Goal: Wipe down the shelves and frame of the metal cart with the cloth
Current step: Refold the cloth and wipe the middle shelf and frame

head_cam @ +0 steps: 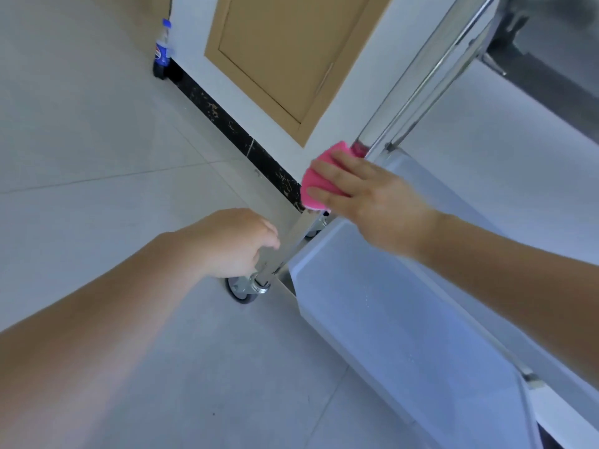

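Midway, seemingly: right hand (372, 202) presses pink cloth (319, 183) against cart post (418, 79); left hand (233, 244) clasps lower leg (291, 241); shelves (405, 325) possibly remain

Only one marking I can pick out: the round red, white and blue Pepsi emblem on the blue label of the soda bottle (162, 51), which stands on the floor against the wall at upper left. Any lettering on that label is too small and blurred for me to read. I find no other text, numbers or signs.
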{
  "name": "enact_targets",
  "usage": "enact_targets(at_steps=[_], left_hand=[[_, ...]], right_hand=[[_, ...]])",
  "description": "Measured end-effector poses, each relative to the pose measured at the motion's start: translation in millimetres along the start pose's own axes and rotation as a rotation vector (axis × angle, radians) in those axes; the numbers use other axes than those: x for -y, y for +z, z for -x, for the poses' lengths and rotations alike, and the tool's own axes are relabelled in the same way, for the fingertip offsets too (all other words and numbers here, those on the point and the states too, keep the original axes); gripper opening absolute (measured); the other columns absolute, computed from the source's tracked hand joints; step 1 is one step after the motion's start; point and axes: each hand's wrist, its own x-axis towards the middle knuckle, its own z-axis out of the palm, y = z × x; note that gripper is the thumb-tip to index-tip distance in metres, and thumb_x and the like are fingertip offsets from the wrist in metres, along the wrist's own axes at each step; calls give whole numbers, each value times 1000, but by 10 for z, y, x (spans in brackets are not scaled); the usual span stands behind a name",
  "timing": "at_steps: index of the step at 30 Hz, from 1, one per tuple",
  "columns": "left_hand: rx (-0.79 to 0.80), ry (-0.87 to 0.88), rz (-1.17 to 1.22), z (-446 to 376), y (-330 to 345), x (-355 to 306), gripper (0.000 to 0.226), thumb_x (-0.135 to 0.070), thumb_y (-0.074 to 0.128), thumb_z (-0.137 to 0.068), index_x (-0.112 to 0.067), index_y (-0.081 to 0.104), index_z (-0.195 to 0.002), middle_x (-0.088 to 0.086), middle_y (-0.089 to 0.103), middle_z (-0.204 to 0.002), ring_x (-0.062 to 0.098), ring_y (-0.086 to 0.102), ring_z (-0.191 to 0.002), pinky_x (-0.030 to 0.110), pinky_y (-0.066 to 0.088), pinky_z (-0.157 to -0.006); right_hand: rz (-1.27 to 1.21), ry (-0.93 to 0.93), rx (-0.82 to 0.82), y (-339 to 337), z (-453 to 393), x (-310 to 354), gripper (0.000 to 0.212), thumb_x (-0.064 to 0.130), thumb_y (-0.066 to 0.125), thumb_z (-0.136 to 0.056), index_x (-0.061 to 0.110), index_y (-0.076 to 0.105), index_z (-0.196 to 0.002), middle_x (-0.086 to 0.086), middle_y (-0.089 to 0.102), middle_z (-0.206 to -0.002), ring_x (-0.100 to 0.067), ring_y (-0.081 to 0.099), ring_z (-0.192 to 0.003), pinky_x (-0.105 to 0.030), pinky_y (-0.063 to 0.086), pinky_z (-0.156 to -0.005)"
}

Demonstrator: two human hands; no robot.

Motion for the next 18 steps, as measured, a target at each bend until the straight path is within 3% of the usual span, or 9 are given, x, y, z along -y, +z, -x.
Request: enact_targets(at_steps=[4, 9, 13, 16, 18], left_hand=[[-46, -18, -10, 42, -6, 5, 49, -10, 41, -86, -33, 50, -129, -17, 41, -141, 14, 37, -128, 37, 37, -103], [20, 7, -46, 12, 144, -245, 50, -8, 42, -85, -31, 50, -128, -17, 44, -138, 15, 39, -125, 36, 38, -100], [-2, 84, -72, -87, 197, -468, 48, -6, 43, -83, -29, 53, -123, -19, 49, -130, 15, 42, -119, 31, 40, -92], [-27, 106, -78, -125, 221, -595, 45, -5, 41, -82, -28, 55, -118, -18, 51, -127, 15, 44, -114, 27, 37, -83], [-33, 118, -79, -133, 247, -687, 47, -6, 39, -84, -28, 53, -124, -16, 49, -131, 15, 43, -117, 28, 38, -90]], right_hand=[[238, 58, 249, 176, -297, 131, 45, 15, 34, -89, 11, 48, -132, -15, 44, -142, -38, 30, -136, -51, 6, -117], [323, 80, 251, 239, -86, 165, 57, 24, 22, -88, 10, 36, -142, -12, 33, -151, -36, 22, -141, -49, 5, -117], [273, 107, 278, 218, 155, 176, 62, 25, 13, -88, 10, 17, -148, -11, 14, -157, -32, 7, -145, -44, -6, -116], [250, 104, 295, 202, 386, 198, 56, 25, 22, -95, 9, 13, -149, -10, 5, -158, -31, -1, -145, -43, -10, -115], [233, 115, 326, 177, 563, 212, 56, 25, 25, -97, 9, 10, -149, -10, 1, -159, -31, -3, -145, -43, -10, -115]])
